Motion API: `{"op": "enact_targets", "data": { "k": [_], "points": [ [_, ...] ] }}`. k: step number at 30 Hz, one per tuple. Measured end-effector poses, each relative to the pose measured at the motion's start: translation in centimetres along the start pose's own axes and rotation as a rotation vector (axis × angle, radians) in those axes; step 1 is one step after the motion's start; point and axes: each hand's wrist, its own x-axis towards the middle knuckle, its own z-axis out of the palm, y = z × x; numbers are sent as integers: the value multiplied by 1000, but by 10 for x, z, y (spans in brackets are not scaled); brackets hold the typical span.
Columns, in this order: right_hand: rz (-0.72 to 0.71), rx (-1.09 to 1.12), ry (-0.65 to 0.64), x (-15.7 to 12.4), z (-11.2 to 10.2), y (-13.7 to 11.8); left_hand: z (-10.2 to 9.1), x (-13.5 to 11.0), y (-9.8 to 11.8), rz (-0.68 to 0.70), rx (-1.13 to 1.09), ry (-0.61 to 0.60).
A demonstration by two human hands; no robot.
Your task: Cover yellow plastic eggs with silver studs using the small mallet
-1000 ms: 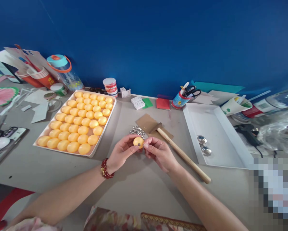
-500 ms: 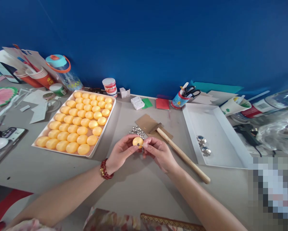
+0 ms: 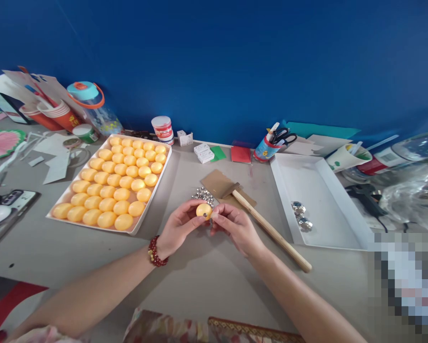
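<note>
A yellow ball [image 3: 203,210] with a small dark spot low on its front is gripped in my left hand [image 3: 180,226], thumb in front and fingers around its far side. Close against the ball's right edge, my right hand [image 3: 233,224] has its thumb and fingertips pinched together. Whatever sits in that pinch is too small to make out. Just behind the hands lies a pile of small shiny metal pieces [image 3: 202,194]. More yellow balls fill a shallow white tray [image 3: 150,200] to the left, set in rows.
A hammer [image 3: 271,228] lies right of my hands, its head on brown cardboard [image 3: 214,182]. Farther right, a white tray [image 3: 328,209] holds shiny silver domed pieces [image 3: 304,224]. Small white boxes [image 3: 204,153] and a pen cup [image 3: 266,150] stand by the blue wall.
Almost nothing differs. The whole view has shifted very slightly, and both hands keep the same hold at the ball.
</note>
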Motion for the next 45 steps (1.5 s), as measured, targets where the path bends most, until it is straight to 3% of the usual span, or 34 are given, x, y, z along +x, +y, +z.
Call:
{"op": "enact_targets", "data": {
  "k": [45],
  "points": [
    [13,-168,17,-2,3,-11,4,0,-1,-37,7,108]
  ]
}}
